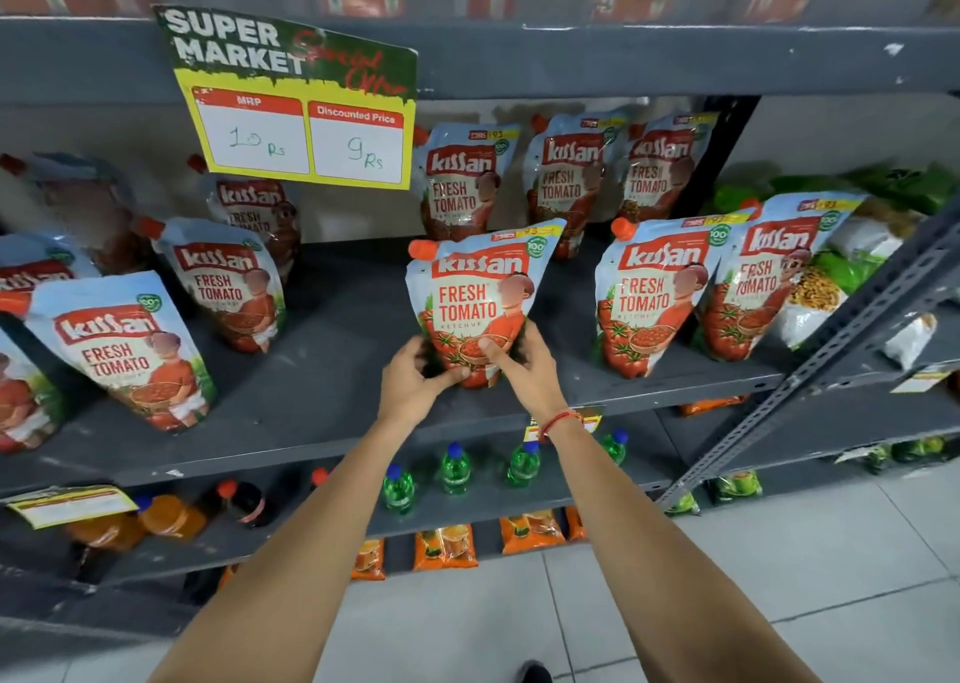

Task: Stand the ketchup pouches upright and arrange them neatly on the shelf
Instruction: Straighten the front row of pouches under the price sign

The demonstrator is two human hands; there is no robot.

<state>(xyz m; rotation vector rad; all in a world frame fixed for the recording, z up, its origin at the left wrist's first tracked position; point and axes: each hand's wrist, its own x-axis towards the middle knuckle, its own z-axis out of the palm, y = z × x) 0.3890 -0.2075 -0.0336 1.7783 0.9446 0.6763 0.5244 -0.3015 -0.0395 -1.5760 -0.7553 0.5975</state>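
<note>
Item in hand: one Kissan Fresh Tomato ketchup pouch [475, 300], centre of the grey shelf [337, 370], near its front edge. I have both hands at its base: left hand [415, 373] with its grip closed on the lower left corner, right hand [524, 365] with its grip closed on the lower right, thumb across the printed front. Step, as I judge it: seating this pouch upright on its gusset. It stands label forward, orange cap [423, 248] at the top left, top edge slanting up to the right, body slightly creased and soft-looking, so it may sag once let go. Next move calls for flattening the base against the shelf, releasing gently, then lining it up with the neighbours. Other stock: two pouches [654, 293] to the right, standing but tilted; three [566, 178] at the back; several leaning ones [124, 350] on the left, not yet straightened. Price sign [296, 105] hangs above.
</note>
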